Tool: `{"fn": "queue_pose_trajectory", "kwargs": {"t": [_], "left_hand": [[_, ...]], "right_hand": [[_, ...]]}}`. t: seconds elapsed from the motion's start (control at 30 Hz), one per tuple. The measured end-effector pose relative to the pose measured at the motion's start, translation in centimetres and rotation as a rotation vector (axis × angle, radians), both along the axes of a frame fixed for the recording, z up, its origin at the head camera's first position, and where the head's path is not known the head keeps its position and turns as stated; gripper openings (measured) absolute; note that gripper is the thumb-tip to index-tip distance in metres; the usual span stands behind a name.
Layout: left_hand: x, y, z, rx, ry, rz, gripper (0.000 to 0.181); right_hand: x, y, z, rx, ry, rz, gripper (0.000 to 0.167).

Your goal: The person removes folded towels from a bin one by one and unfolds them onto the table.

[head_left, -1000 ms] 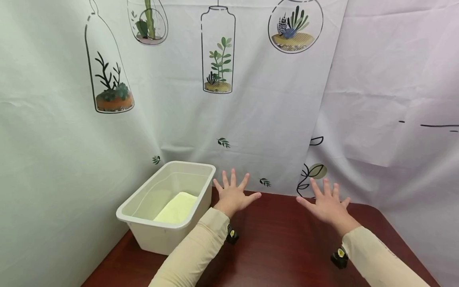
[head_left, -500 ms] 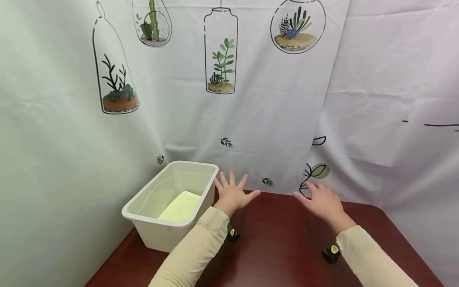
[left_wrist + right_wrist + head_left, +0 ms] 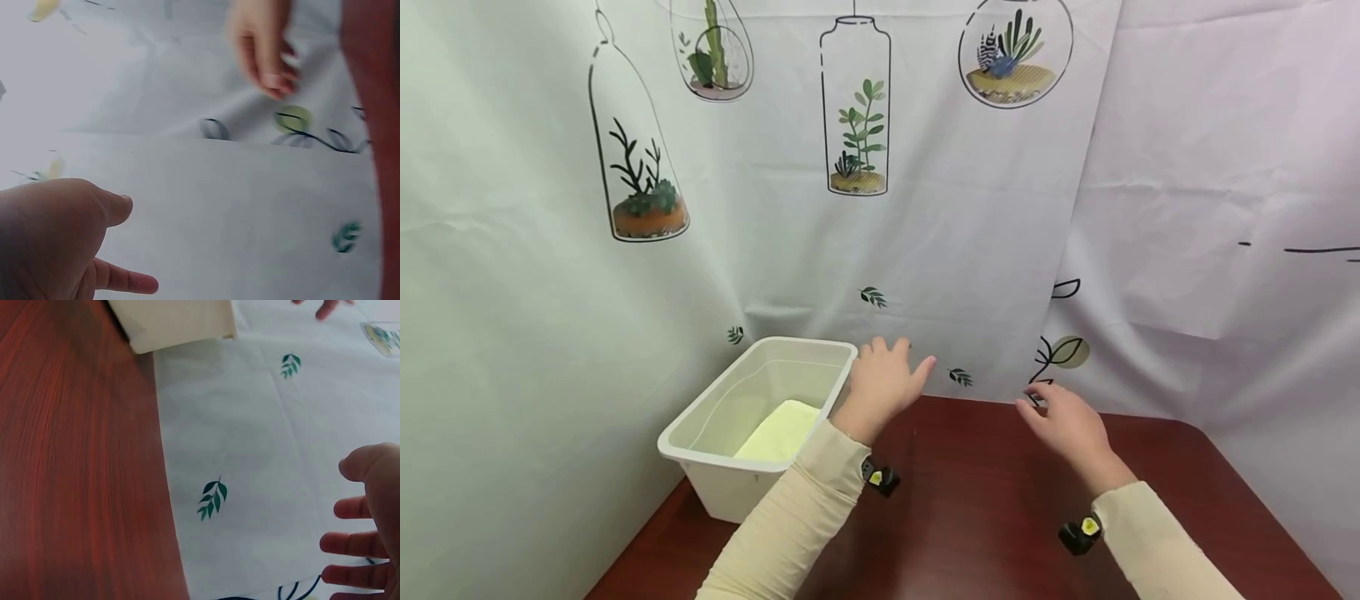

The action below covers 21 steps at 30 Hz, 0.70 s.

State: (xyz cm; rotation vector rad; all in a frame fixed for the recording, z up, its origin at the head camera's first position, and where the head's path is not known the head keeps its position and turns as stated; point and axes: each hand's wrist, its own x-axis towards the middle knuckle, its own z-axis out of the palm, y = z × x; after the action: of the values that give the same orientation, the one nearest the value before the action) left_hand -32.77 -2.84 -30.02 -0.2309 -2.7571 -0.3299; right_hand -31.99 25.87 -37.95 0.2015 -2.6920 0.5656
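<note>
Beside the right rim of a white plastic tub (image 3: pixel 715 492), my left hand (image 3: pixel 880 383) is raised with its thumb spread and nothing in its grasp. A pale yellow flat area (image 3: pixel 778 432) shows at the bottom of the tub. My right hand (image 3: pixel 1070 429) hangs over the right side of the dark red table (image 3: pixel 970 500), its fingers loosely bent and holding nothing. The right wrist view shows the fingers (image 3: pixel 353 544) apart from one another. In the left wrist view the thumb (image 3: pixel 115 207) and one finger point out over the white cloth.
White cloth (image 3: pixel 955 225) printed with plants in jars hangs behind the table and along both sides. A small black camera (image 3: pixel 880 477) is strapped at the left wrist, another camera (image 3: pixel 1080 533) at the right.
Both hands have gone from widely spread fingers to more relaxed, bent ones. The left hand has risen slightly towards the tub's rim; the right wrist has shifted a little left.
</note>
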Motion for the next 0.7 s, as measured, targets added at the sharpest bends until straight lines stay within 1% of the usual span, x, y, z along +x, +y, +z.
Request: {"fn": "queue_pose_trajectory", "kwargs": {"t": [0.13, 0.2, 0.33, 0.47, 0.53, 0.6, 0.7], "left_hand": [[0.9, -1.4, 2.5, 0.084, 0.000, -0.011, 0.063], [1.1, -2.3, 3.6, 0.136, -0.013, -0.004, 0.063], [1.1, -4.7, 5.3, 0.205, -0.036, 0.023, 0.062], [1.1, -6.9, 6.7, 0.220, -0.057, 0.027, 0.063], [1.0, -7.9, 7.3, 0.219, -0.077, 0.030, 0.063], [0.5, -8.8, 7.7, 0.211, -0.100, 0.039, 0.061], [-0.8, -10.6, 8.0, 0.194, -0.148, 0.053, 0.062]], "right_hand": [[0.4, 0.5, -1.0, -0.110, 0.021, 0.011, 0.048], [0.5, 0.8, -1.7, -0.146, 0.039, 0.017, 0.050], [0.7, 1.3, -3.2, -0.196, 0.065, 0.024, 0.054], [0.8, 1.6, -4.6, -0.240, 0.070, 0.031, 0.051], [0.8, 1.8, -5.5, -0.260, 0.064, 0.032, 0.050], [0.8, 2.0, -6.3, -0.280, 0.062, 0.030, 0.049], [0.8, 2.1, -7.6, -0.314, 0.058, 0.023, 0.048]]}}
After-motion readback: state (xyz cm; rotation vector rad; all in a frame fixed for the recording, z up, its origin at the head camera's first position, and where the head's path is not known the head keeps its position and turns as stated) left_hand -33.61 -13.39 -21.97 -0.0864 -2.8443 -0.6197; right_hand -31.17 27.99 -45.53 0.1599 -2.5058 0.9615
